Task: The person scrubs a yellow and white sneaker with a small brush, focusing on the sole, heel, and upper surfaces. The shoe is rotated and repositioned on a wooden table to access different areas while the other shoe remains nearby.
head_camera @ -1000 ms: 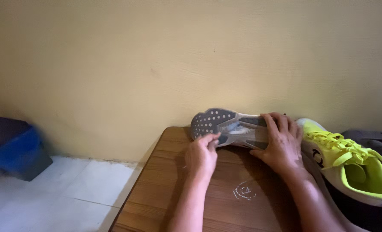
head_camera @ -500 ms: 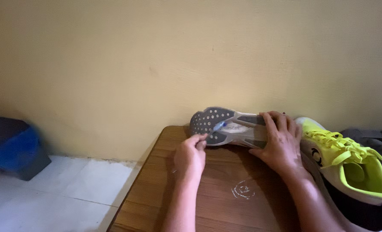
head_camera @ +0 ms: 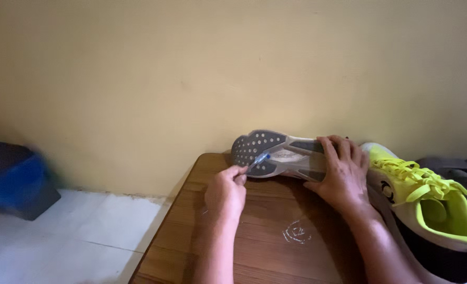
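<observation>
The shoe (head_camera: 280, 155) lies sole-up at the tabletop's (head_camera: 254, 247) 12 o'clock edge, gripped by the right hand (head_camera: 338, 176). The left hand (head_camera: 225, 192) pinches a small brush (head_camera: 259, 159) against the forefoot; scrubbing appears underway, with the heel unreached.

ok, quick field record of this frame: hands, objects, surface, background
left hand: pinches a small blue-tipped tool, tip on the sole
right hand: grips the shoe on its side, grey studded sole toward the camera
second shoe: white and neon yellow, upright, right of that hand
surface: wooden table, with a white scribble
background: yellow wall, blue bin on the tiled floor, left
</observation>
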